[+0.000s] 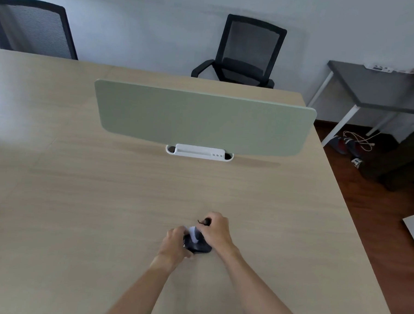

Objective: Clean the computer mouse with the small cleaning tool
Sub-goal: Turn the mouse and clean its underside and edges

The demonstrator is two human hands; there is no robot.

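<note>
A dark computer mouse (200,247) lies on the light wooden desk (102,211), near its front middle. My left hand (173,245) grips the mouse from the left side and steadies it. My right hand (217,229) is closed around a small cleaning tool (193,233) whose pale end presses down on the top of the mouse. A dark tip of the tool sticks out past my right fingers at the far side. Most of the mouse is hidden by both hands.
A green divider panel (203,118) stands across the desk on a white bracket (199,152). Two black mesh chairs (245,53) are behind the desk. A grey side table (384,89), cables and shoes are on the right over a dark floor.
</note>
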